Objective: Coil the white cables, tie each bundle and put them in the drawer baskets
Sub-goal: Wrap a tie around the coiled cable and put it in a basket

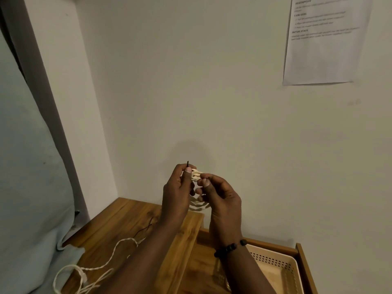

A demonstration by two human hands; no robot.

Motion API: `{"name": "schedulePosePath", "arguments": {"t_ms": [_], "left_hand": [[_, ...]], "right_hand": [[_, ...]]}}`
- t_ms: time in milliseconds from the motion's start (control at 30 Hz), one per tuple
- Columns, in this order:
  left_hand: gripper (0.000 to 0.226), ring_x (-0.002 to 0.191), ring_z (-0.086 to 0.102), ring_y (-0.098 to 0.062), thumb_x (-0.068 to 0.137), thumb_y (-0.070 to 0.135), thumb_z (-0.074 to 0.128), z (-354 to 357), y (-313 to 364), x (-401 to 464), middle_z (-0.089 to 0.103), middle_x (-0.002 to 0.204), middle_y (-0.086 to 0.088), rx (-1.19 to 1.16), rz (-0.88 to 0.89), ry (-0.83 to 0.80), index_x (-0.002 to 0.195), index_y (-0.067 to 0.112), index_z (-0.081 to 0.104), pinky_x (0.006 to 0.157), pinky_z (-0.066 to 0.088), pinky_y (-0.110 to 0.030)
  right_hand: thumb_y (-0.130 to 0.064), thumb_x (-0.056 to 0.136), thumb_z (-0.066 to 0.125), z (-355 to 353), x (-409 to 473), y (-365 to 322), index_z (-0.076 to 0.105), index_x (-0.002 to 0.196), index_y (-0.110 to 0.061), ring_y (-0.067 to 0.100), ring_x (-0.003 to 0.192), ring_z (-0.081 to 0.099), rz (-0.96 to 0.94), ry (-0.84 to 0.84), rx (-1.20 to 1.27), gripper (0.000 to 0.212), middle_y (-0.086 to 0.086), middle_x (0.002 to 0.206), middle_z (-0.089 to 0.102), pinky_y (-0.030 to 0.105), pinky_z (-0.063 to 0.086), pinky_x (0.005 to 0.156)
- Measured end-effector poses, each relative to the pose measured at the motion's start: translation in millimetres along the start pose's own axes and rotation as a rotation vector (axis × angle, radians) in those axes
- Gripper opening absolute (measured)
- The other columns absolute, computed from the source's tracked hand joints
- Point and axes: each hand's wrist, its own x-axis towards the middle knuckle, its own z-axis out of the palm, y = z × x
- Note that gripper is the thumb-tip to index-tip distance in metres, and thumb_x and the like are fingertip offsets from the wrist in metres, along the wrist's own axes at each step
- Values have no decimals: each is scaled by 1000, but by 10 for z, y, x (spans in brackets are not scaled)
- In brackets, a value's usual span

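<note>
With my left hand pinching one end of the dark tie and my right hand pinching the other around the coiled white cable held above the open drawer's basket, I risk the coil springing loose if either pinch slips

Both hands raised together, left hand and right hand pinching (thumbs uppermost).
</note>
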Motion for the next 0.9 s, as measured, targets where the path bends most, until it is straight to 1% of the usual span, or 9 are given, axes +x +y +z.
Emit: {"name": "schedulePosePath", "arguments": {"t_ms": [33, 100, 167, 267, 333, 467, 567, 733, 900], "left_hand": [[24, 73, 65, -10, 101, 32, 42, -9, -5, -6, 68, 89, 3, 19, 11, 1, 112, 21, 60, 58, 53, -16], [21, 66, 63, -4, 100, 32, 44, -16, -9, -23, 67, 83, 7, 44, 38, 7, 109, 22, 60, 55, 50, -13], [19, 68, 63, -1, 100, 32, 45, -21, -14, -30, 66, 84, 13, 63, 42, 17, 109, 24, 59, 55, 50, -11], [21, 73, 66, -1, 99, 33, 46, -41, -36, -31, 66, 86, 18, 98, 43, 28, 112, 24, 60, 58, 53, -13], [20, 69, 65, 0, 99, 33, 47, -55, -39, -45, 66, 83, 17, 107, 52, 34, 111, 24, 60, 56, 52, -12], [19, 62, 62, -6, 99, 30, 48, -53, -11, -83, 64, 76, 13, 139, 79, 44, 112, 23, 60, 53, 48, -9], [20, 60, 62, -6, 99, 30, 50, -36, -10, -105, 63, 73, 12, 164, 89, 41, 112, 21, 61, 50, 48, -10], [19, 56, 60, 0, 98, 30, 51, -54, -25, -125, 61, 67, 13, 193, 85, 57, 109, 20, 63, 50, 46, -9], [21, 60, 62, -3, 98, 31, 50, -84, -5, -126, 64, 73, 9, 207, 85, 63, 111, 21, 63, 52, 47, -10]], "right_hand": [[-10, 93, 59, 21, 13, 20, 71, 104, -13, 11, 73, 67, -29, 36, -52, 16, 4, 90, 73, 21, 53, 61], [-13, 95, 59, 65, 37, 50, 69, 103, -14, 12, 73, 66, -63, 85, -113, 14, 6, 93, 71, 21, 52, 57], [-14, 95, 58, 102, 45, 63, 67, 105, -13, 14, 75, 67, -75, 99, -142, 13, 8, 94, 70, 21, 52, 56], [-11, 93, 62, 149, 52, 46, 62, 108, -15, 13, 69, 68, -74, 108, -125, 16, 6, 87, 72, 21, 54, 57], [-11, 91, 65, 170, 73, 29, 55, 109, -15, 15, 66, 67, -47, 133, -80, 21, 8, 83, 72, 22, 54, 58], [-11, 91, 64, 191, 120, 65, 63, 99, -15, 17, 63, 65, -81, 213, -154, 9, 6, 77, 70, 27, 55, 57], [-13, 91, 64, 221, 117, 110, 64, 95, -19, 18, 69, 65, -141, 252, -252, 8, -1, 81, 69, 33, 59, 61], [-13, 91, 63, 220, 92, 96, 68, 95, -15, 15, 76, 65, -120, 166, -202, 7, -1, 83, 70, 30, 58, 67], [-14, 93, 61, 219, 69, 60, 69, 97, -13, 12, 77, 66, -111, 110, -147, 9, 2, 87, 71, 24, 56, 67]]}}
